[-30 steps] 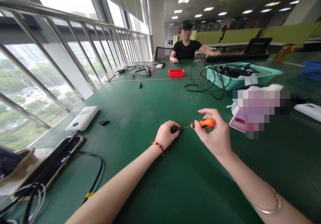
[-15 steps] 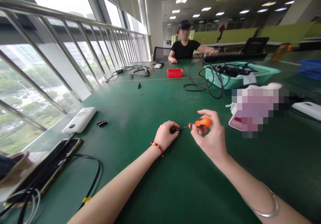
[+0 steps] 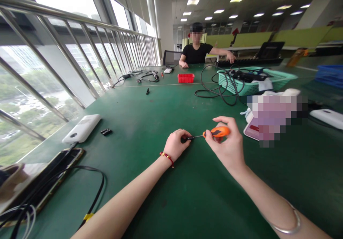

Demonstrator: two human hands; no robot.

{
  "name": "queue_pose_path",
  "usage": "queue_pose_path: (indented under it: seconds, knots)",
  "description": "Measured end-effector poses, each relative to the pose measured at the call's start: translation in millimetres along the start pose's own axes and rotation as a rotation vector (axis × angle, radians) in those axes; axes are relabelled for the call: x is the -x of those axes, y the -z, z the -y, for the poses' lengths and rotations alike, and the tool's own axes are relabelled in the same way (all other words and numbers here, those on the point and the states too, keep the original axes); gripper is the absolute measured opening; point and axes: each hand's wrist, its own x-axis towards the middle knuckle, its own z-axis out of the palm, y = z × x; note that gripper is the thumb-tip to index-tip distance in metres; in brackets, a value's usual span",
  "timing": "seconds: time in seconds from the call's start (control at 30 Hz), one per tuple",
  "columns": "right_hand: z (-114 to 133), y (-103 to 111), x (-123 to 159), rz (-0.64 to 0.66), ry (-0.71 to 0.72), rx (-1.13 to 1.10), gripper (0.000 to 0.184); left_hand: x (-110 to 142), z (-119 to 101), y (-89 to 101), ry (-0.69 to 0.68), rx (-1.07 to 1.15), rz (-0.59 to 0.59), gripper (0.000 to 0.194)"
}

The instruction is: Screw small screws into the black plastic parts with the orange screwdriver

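Observation:
In the middle of the head view my left hand rests on the green table, its fingers closed round a small black part that they mostly hide. To the right, my right hand grips an orange and black screwdriver by its handle, the index finger raised off it. The screwdriver's thin shaft points left and meets the black part at my left fingertips; whether the tip sits in a screw is too small to tell. A small black piece lies apart on the table to the left.
At left are a white power bank, a phone and cables. A red bin and a turquoise basket with black cables stand farther back. A blurred-out pinkish item lies right. Another person sits opposite.
My right hand and the screwdriver have shifted slightly right, and the handle has turned a little. My left hand stays nearly in place. The person opposite has raised one hand a little.

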Motion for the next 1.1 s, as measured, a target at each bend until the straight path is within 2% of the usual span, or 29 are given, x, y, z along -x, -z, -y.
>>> queue_pose_path:
  seconds: [0.17,0.33,0.5,0.63,0.8,0.87,1.0,1.1]
  knots:
    - [-1.4,2.0,-0.5,0.018,-0.028,0.023,0.038,0.3,1.1,-1.1,-0.002,0.002,-0.001,0.013]
    - [-1.0,8.6,-2.7,0.157,-0.096,-0.029,0.022,0.7,0.9,-1.4,-0.008,-0.001,0.001,0.012]
    - [1.7,9.6,-4.1,0.045,-0.124,-0.035,0.029,0.9,0.6,-0.6,0.004,0.005,0.009,0.013]
    - [5.1,10.9,-3.9,0.053,-0.085,0.019,0.033,1.1,0.2,0.2,0.002,0.016,0.013,0.013]
    - [7.3,12.6,-1.5,0.122,-0.081,0.066,0.022,1.1,-0.1,-0.2,-0.005,0.003,0.007,0.012]
    - [6.6,11.7,-1.0,0.093,-0.046,0.033,0.023,1.2,0.0,-0.4,-0.009,-0.007,0.004,0.012]
    - [3.9,9.6,-1.2,0.033,0.004,-0.009,0.042,1.5,0.0,-0.6,-0.005,-0.005,0.009,0.012]
    - [4.0,9.9,-0.7,0.045,-0.053,0.04,0.033,1.7,-0.3,-0.6,0.003,0.001,0.007,0.012]
